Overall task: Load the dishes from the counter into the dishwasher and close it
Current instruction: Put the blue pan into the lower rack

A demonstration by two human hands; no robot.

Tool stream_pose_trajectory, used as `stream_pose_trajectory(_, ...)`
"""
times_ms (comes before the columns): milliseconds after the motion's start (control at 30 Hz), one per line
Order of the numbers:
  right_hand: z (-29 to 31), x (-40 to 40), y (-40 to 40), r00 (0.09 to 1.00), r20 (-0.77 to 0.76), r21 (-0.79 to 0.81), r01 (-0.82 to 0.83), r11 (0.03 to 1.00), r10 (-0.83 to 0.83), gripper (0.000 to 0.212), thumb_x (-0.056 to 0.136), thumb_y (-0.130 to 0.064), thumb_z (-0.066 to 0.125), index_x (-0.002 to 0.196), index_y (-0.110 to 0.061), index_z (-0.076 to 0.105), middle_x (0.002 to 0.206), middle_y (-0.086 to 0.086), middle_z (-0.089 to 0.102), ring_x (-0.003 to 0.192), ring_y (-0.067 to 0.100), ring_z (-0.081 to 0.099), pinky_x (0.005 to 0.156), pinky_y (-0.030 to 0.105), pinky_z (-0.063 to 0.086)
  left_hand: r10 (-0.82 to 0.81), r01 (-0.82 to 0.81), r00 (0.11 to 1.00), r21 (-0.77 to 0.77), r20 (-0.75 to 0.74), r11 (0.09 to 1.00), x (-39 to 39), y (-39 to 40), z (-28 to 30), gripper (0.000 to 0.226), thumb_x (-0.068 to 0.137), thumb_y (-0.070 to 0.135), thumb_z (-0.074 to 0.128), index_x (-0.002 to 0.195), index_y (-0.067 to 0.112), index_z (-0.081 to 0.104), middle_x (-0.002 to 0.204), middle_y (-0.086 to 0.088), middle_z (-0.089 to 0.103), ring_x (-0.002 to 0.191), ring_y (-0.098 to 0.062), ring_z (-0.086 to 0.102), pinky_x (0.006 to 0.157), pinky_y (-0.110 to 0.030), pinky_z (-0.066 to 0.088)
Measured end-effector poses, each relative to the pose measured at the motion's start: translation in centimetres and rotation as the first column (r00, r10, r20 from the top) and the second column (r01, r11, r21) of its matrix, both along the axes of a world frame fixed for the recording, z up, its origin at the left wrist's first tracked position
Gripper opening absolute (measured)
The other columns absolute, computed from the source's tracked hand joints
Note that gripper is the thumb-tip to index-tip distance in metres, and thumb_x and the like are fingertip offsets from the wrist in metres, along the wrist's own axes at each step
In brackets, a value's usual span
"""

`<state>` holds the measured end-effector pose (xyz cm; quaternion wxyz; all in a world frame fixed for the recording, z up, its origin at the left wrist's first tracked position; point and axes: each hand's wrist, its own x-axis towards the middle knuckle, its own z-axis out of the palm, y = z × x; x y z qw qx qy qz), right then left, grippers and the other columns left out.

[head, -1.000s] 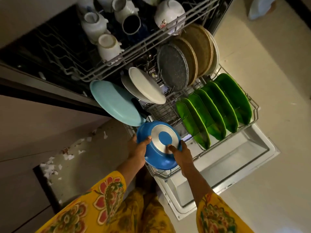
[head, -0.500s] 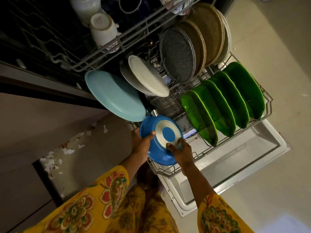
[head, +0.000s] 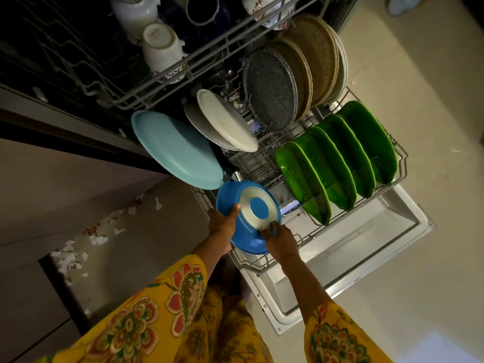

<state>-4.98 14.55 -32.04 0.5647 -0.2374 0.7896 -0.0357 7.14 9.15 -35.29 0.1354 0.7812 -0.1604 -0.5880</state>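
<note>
A blue pan (head: 243, 239) with a silver ring on its base stands on edge in the near left corner of the lower rack (head: 400, 163). My left hand (head: 222, 224) grips its left rim, thumb on the base. My right hand (head: 281, 239) holds its lower right rim. Behind the pan leans a light blue plate (head: 178, 150). Two white plates (head: 225, 121), a speckled dark plate (head: 272, 90), woven brown plates (head: 314, 58) and several green leaf-shaped plates (head: 340, 161) stand in the same rack.
The upper rack (head: 183, 82) is pulled out above, holding white cups (head: 161, 48) and mugs. The open dishwasher door (head: 366, 244) lies flat over the pale floor. A cabinet front with peeling white flakes (head: 91, 231) stands to the left.
Both hands have held the blue pan throughout, shifting it slightly within the rack's near corner. The camera view has drifted, and the racks now sit lower right in the frame.
</note>
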Motion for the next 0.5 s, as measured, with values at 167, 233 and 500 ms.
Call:
stream_pose_trajectory(167,1.3,-0.1,1.0,0.998,-0.007,0.023,-0.057,0.998,0.057,0.040,0.096,-0.033,0.049,0.130,-0.011,0.051,0.132,0.010,0.055,0.120,0.026,0.051,0.098,0.033,0.040,-0.021,0.025,0.997,0.043,-0.080,0.999,0.6,0.2,0.1,0.071,0.081,0.043,0.068,0.135,0.007,0.040,0.130,-0.015,0.055,0.114,-0.032,0.057,0.097,-0.049,0.048)
stream_pose_trajectory(233,1.7,-0.2,1.4,1.000,-0.011,0.026,-0.019,0.999,0.019,0.041,0.096,-0.034,0.049,0.131,-0.012,0.050,0.132,0.010,0.055,0.121,0.026,0.051,0.100,0.034,0.039,-0.042,0.049,0.995,0.066,-0.094,0.997,0.6,0.1,0.6,0.065,0.087,0.044,0.062,0.137,0.009,0.040,0.131,-0.014,0.055,0.117,-0.032,0.055,0.099,-0.049,0.046)
stream_pose_trajectory(500,5.6,-1.8,2.0,0.994,-0.107,0.070,0.007,0.998,0.001,0.045,0.096,-0.034,0.048,0.136,-0.014,0.046,0.139,0.008,0.050,0.129,0.027,0.044,0.104,0.032,0.034,0.236,-0.186,0.944,0.218,-0.229,0.958,3.6,2.6,4.3,0.038,0.100,0.047,0.033,0.098,0.014,0.051,0.087,-0.002,0.053,0.083,-0.017,0.052,0.081,-0.035,0.041)
